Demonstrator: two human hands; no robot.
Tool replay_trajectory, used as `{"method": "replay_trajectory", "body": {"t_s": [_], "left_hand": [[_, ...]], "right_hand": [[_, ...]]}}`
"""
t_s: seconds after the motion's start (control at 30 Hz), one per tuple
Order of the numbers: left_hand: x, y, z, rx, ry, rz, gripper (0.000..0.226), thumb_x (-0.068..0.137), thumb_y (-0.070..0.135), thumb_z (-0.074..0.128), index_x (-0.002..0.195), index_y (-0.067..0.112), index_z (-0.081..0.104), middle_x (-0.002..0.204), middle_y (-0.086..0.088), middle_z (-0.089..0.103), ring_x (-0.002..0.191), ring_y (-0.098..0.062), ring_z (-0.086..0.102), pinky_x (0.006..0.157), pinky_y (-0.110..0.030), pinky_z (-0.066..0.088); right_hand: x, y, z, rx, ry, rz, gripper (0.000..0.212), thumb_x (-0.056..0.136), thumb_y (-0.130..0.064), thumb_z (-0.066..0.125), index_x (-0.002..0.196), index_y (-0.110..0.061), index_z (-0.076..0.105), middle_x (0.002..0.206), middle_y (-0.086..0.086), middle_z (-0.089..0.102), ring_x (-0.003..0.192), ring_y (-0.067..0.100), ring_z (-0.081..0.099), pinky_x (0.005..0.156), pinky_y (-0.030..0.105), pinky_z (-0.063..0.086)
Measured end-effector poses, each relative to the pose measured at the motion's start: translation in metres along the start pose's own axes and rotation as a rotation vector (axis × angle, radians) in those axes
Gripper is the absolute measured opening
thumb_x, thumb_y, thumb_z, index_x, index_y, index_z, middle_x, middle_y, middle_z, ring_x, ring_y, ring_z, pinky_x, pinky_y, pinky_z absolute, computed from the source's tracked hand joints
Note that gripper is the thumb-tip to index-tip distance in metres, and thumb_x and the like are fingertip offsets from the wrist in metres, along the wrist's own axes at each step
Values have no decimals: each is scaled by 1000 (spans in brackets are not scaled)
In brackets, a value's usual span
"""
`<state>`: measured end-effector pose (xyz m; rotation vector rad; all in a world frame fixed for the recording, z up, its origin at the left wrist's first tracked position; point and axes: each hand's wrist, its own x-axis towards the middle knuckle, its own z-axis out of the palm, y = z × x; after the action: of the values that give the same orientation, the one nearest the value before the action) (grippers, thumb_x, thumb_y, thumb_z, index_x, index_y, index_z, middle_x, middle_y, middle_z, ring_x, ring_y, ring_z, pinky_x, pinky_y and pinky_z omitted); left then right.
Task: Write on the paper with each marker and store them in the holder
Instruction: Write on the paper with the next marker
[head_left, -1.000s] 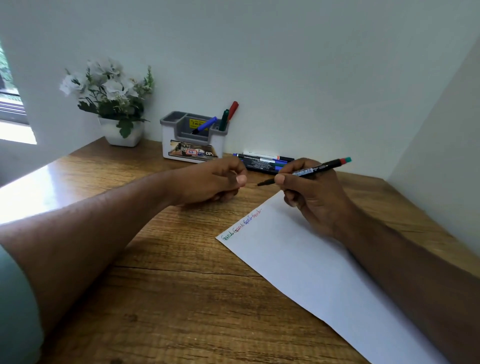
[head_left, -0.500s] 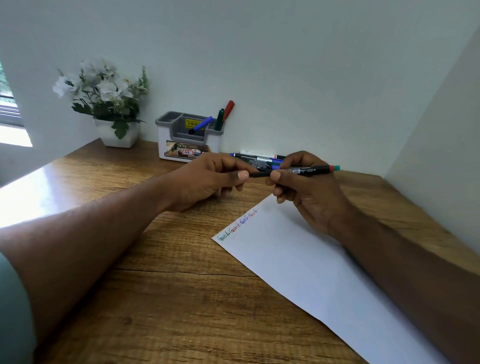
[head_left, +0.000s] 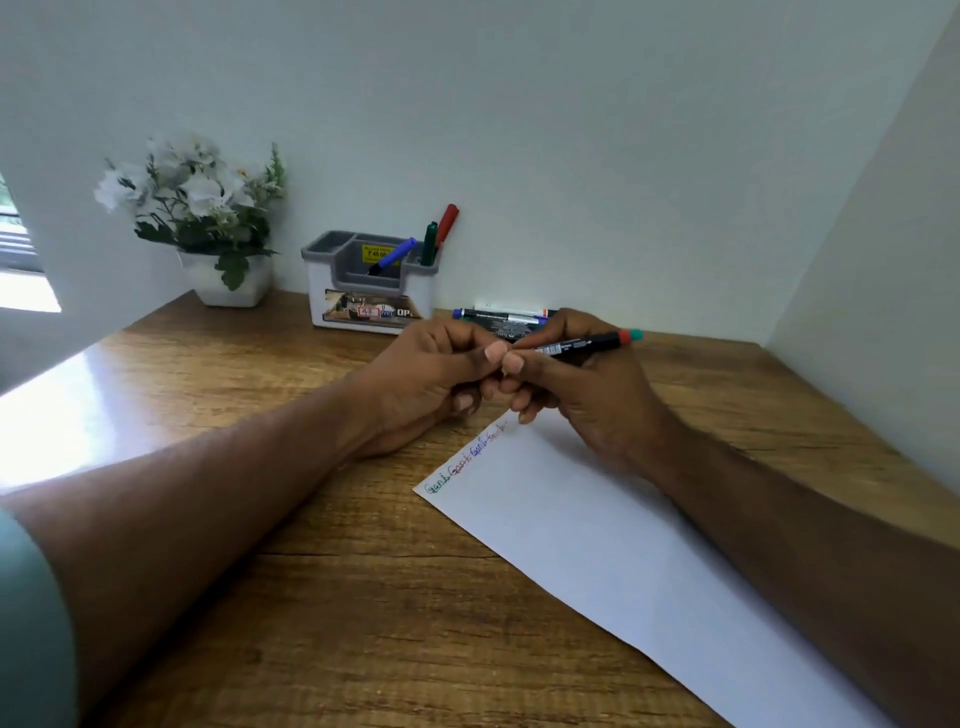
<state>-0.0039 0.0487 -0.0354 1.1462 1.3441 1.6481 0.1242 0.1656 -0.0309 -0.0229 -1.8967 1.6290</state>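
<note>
My right hand (head_left: 587, 400) grips a black marker (head_left: 584, 344) with a red and green end, held almost level above the top corner of the white paper (head_left: 597, 535). My left hand (head_left: 431, 374) meets it fingertip to fingertip, pinched on the marker's front end, where the cap is mostly hidden by my fingers. Several small coloured words (head_left: 462, 462) run along the paper's top edge. The grey and white holder (head_left: 363, 296) stands at the back with a blue marker (head_left: 395, 255), a green marker (head_left: 429, 243) and a red marker (head_left: 447, 221) in it.
Loose markers (head_left: 498, 316) lie on the wooden desk (head_left: 260, 597) by the wall, just behind my hands and right of the holder. A white pot of flowers (head_left: 228, 283) stands at the back left. A side wall (head_left: 883, 312) closes the desk on the right.
My hands came together. The marker's bare tip pointed left a second ago; now my left fingers cover that end and the marker lies more level.
</note>
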Motion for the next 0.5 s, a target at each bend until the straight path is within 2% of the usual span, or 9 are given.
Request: {"method": "replay_trajectory", "body": {"t_s": [0.03,0.1,0.13,0.2,0.23,0.3,0.37,0.43,0.5], "left_hand": [[0,1,1,-17,-5,-17,21,84,21,60,91,2,64,70,-10,63,58,-12,55,51,-19,45],[2,2,0,-56,64,-40,32,80,27,62,104,6,65,81,-11,68,73,-18,63,63,-26,51],[5,2,-4,-58,154,-41,36,79,30,64,109,9,65,89,-11,70,80,-22,64,67,-31,52],[9,3,-16,-19,376,-32,31,85,29,65,109,10,65,93,-8,70,85,-24,61,65,-33,50],[10,3,-23,5,462,-25,25,90,26,63,108,8,65,90,-8,69,84,-24,60,62,-32,49],[10,4,-35,59,548,-16,17,94,18,59,106,8,65,89,-9,68,80,-22,59,59,-30,49],[11,4,-44,134,581,-17,14,94,15,58,104,10,66,97,-12,70,79,-20,60,60,-31,51],[12,3,-48,185,576,-18,12,93,12,59,102,11,67,100,-12,69,80,-18,61,64,-32,53],[14,2,-49,261,540,-24,10,91,12,61,99,13,68,97,-9,68,82,-18,62,71,-34,56]], "right_hand": [[0,-2,-2,-16,-28,10,9,82,0,68,82,-8,65,64,15,67,49,22,61,46,27,50],[1,-6,-6,-54,-64,35,9,85,0,65,89,-8,64,67,15,67,51,23,61,47,28,50],[3,-7,-8,-85,-67,35,8,86,-1,64,89,-9,64,70,16,67,54,24,62,48,29,51],[12,-7,-16,-199,-59,28,10,86,-2,66,91,-10,64,80,13,66,67,22,62,55,34,55],[18,-7,-20,-288,-80,30,17,85,-1,67,97,-12,63,91,7,65,78,18,62,63,36,57],[34,-11,-27,-496,-170,93,51,81,2,71,123,-21,56,124,-6,56,102,11,58,84,30,54],[52,-19,-27,-603,-233,194,81,78,1,74,144,-30,38,139,-9,44,107,9,57,87,23,51],[72,-25,-20,-488,-181,250,80,81,-4,71,147,-27,33,138,-6,46,105,10,58,85,25,52],[93,-27,-11,-219,-71,314,57,88,-16,64,141,-20,43,130,-3,52,101,14,59,80,28,52]]}}
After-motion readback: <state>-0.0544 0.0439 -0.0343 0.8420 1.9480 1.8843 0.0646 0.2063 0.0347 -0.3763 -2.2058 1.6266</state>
